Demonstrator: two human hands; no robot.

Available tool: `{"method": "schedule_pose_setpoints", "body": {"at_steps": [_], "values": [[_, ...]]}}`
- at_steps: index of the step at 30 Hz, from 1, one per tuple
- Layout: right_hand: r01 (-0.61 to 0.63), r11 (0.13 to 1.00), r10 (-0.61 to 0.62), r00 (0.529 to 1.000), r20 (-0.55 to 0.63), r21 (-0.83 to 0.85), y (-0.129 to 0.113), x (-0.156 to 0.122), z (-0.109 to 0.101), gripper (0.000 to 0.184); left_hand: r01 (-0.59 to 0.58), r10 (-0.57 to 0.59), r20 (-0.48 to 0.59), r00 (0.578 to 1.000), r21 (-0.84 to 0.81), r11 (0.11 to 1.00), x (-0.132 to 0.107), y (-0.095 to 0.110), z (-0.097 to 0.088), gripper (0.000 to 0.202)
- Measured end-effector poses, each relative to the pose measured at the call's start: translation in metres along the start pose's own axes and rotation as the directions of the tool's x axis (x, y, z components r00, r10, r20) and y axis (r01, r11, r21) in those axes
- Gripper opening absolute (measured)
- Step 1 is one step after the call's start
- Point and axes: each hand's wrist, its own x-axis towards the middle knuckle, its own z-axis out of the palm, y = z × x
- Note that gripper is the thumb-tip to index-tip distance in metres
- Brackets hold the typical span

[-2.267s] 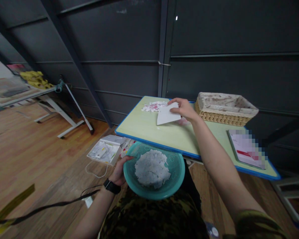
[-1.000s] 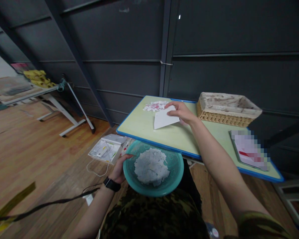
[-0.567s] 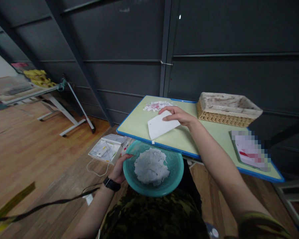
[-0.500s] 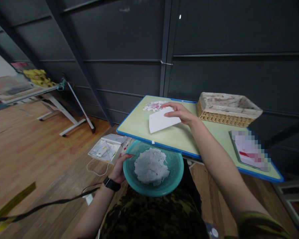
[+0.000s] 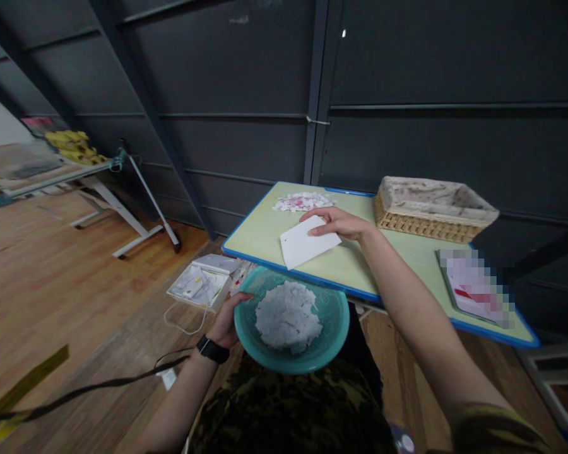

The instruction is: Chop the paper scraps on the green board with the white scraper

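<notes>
Where the desk ends in its blue-edged front lip, the right hand presses a flat white card, thin and stiff, with rounded corners; the fingers lie closed on its far edge, thumb beneath, and the card's near corner sits just short of that lip. Below the lip, the left hand grips the rim of a round teal bowl, plastic with a fine mesh texture, fingers curled over the rim's left side; a black watch bands the wrist. Inside the bowl lies a heap of white paper scraps, small, irregular and matte. Further back on the desk's pale green top, a loose patch of white and pink scraps lies near the far edge, just beyond the card. At the desk's back right stands a rectangular woven basket, straw-coloured wicker with a cloth lining. On the wooden floor left of the desk rests an open white box.
</notes>
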Motion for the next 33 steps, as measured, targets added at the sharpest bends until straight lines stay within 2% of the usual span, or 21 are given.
{"method": "schedule_pose_setpoints", "body": {"at_steps": [1,3,5,7,8,10,12,14,16,18,20,21,22,23,25,27,29,30,32,33], "values": [[0.020,0.999,-0.019,0.999,-0.041,0.026,0.000,0.000,-0.001,0.058,-0.001,0.001,0.000,1.000,0.001,1.000,0.000,0.000,0.000,0.017],[0.102,0.993,-0.088,0.975,-0.203,0.061,0.001,0.002,-0.006,0.059,-0.006,0.006,-0.005,1.000,0.009,1.000,0.001,0.000,-0.001,0.016],[0.191,0.981,-0.158,0.892,-0.424,0.037,0.003,0.004,-0.013,0.054,-0.024,0.024,-0.001,1.000,0.018,1.000,0.002,-0.001,-0.001,0.016],[0.220,0.974,-0.203,0.767,-0.609,-0.048,0.005,0.007,-0.021,0.049,-0.033,0.033,0.019,0.999,0.025,0.999,0.003,-0.001,-0.001,0.016],[0.208,0.972,-0.228,0.711,-0.665,-0.111,0.006,0.008,-0.024,0.047,-0.033,0.032,0.029,0.999,0.027,0.999,0.003,-0.002,0.000,0.015],[0.142,0.951,-0.300,0.635,-0.712,-0.274,0.005,0.008,-0.027,0.041,-0.026,0.024,0.048,0.999,0.028,0.999,0.004,-0.004,0.001,0.013],[0.023,0.896,-0.368,0.598,-0.712,-0.444,0.002,0.005,-0.025,0.033,-0.031,0.030,0.059,0.998,0.023,0.999,0.006,-0.007,0.001,0.011],[-0.123,0.824,-0.388,0.589,-0.709,-0.553,-0.001,-0.001,-0.020,0.026,-0.033,0.031,0.064,0.997,0.022,0.999,0.007,-0.011,0.000,0.010],[-0.233,0.765,-0.381,0.587,-0.714,-0.600,-0.003,-0.011,-0.010,0.020,-0.022,0.021,0.066,0.998,0.021,1.000,0.010,-0.016,-0.001,0.011],[-0.290,0.718,-0.383,0.595,-0.707,-0.633,-0.003,-0.024,0.007,0.016,0.022,-0.025,0.084,0.996,0.025,0.999,0.013,-0.022,-0.003,0.011],[-0.324,0.669,-0.391,0.612,-0.688,-0.669,-0.002,-0.037,0.031,0.012,0.068,-0.071,0.121,0.990,0.029,0.997,0.018,-0.030,-0.004,0.009],[-0.330,0.635,-0.393,0.640,-0.660,-0.698,-0.001,-0.043,0.047,0.011,0.081,-0.085,0.139,0.987,0.030,0.996,0.021,-0.035,-0.004,0.007],[-0.321,0.589,-0.387,0.694,-0.607,-0.742,0.000,-0.047,0.064,0.012,0.079,-0.082,0.160,0.984,0.024,0.997,0.025,-0.040,-0.004,0.007],[-0.295,0.533,-0.361,0.768,-0.529,-0.793,0.001,-0.050,0.082,0.015,0.076,-0.078,0.170,0.982,0.019,0.997,0.028,-0.045,-0.003,0.008],[-0.213,0.399,-0.279,0.898,-0.339,-0.892,0.001,-0.048,0.117,0.023,0.100,-0.104,0.195,0.975,0.032,0.995,0.035,-0.056,-0.002,0.012],[-0.132,0.289,-0.224,0.954,-0.201,-0.948,0.000,-0.038,0.143,0.029,0.087,-0.089,0.184,0.979,0.018,0.996,0.041,-0.066,-0.001,0.012],[-0.074,0.234,-0.205,0.971,-0.124,-0.969,-0.003,-0.021,0.151,0.034,0.088,-0.089,0.185,0.979,0.012,0.996,0.046,-0.077,-0.003,0.011],[-0.071,0.227,-0.205,0.971,-0.119,-0.971,-0.005,-0.012,0.147,0.035,0.110,-0.109,0.202,0.973,0.004,0.994,0.048,-0.083,-0.005,0.011],[-0.163,0.259,-0.209,0.953,-0.220,-0.952,-0.008,0.003,0.124,0.036,0.133,-0.128,0.204,0.971,-0.013,0.991,0.051,-0.094,-0.010,0.013],[-0.255,0.297,-0.219,0.920,-0.326,-0.920,-0.009,0.009,0.107,0.035,0.134,-0.129,0.187,0.974,-0.017,0.991,0.052,-0.098,-0.012,0.012]]}}
